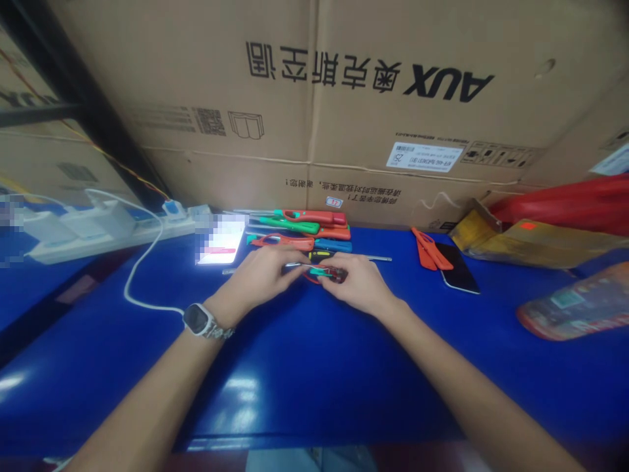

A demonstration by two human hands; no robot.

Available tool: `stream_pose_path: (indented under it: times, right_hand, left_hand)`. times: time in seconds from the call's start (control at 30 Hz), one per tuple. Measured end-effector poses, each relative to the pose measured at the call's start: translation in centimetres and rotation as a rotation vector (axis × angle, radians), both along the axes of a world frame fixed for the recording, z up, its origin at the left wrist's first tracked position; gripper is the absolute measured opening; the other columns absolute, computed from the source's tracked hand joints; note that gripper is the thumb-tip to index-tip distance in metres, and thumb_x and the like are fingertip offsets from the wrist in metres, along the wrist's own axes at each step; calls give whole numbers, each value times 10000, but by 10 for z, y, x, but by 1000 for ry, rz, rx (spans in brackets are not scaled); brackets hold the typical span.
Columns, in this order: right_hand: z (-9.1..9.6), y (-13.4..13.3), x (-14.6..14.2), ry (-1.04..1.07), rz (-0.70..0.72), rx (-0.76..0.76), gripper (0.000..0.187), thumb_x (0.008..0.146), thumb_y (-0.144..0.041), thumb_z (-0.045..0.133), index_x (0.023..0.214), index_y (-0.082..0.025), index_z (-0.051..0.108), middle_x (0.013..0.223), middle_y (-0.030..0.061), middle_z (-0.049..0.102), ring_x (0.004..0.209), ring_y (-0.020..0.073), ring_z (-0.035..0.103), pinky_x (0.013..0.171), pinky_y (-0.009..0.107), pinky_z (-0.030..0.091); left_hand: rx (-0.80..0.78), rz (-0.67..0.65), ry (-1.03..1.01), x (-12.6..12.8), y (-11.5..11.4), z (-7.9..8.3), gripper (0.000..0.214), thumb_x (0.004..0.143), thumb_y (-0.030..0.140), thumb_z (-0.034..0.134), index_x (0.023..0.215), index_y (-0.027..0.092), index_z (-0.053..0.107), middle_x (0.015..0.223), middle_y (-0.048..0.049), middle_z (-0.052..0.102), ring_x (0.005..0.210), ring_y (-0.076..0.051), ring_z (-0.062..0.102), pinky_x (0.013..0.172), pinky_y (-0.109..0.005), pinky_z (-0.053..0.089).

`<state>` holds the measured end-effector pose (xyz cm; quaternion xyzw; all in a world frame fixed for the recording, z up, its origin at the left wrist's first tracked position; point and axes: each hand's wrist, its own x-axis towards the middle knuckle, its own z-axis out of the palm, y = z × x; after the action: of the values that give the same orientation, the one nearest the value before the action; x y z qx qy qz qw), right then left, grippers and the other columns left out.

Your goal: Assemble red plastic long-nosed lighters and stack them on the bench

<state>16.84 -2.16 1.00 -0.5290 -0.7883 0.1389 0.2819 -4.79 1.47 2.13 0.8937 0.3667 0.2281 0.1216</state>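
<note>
Both hands meet over the middle of the blue table (304,367), on one long-nosed gas lighter (322,271) with a dark red body and a green trigger. My left hand (268,272), with a watch (197,319) on its wrist, pinches the metal nozzle end. My right hand (361,282) is closed round the body, whose far end its fingers partly hide. Just beyond lie several more such lighters, among them a red one (314,216), a green one (289,225), an orange-red one (285,243) and a blue one (334,245).
A lit phone (223,241) lies at left, by a power strip (162,226) with chargers and a white cable (132,278). On the right are orange casing pieces (430,251), a dark phone (459,272), a torn carton (535,242) and a bottle (574,305). A large cardboard box (314,131) stands behind.
</note>
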Motion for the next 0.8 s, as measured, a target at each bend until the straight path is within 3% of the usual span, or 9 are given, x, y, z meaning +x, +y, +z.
stream_pose_path:
  times: [0.2,0.5,0.8]
  right_hand:
    - [4,-3,-4,-101,-23,-62,192,822,-327,657,968,-290,776,910,-12,753,748,156,638,611,256,358]
    - [2,-4,-3,-84,-12,-64,221,855,-338,620,1029,-335,756,862,-35,732,728,149,627,599,255,348]
    - [6,-10,-9,-356,0,115,381,951,-305,479,1273,-178,636,1099,113,708,962,254,657,844,380,410]
  left_hand:
    - [17,33,50,3,-4,2,210,976,342,516,968,224,690,981,-26,737,822,-208,678,685,-295,454]
    - [-51,74,-95,9,-4,-7,199,980,347,514,941,203,646,906,-31,715,793,-192,657,678,-282,436]
    - [61,53,-130,16,-10,-5,175,1007,321,466,1007,202,595,1021,-39,698,891,-191,658,737,-286,454]
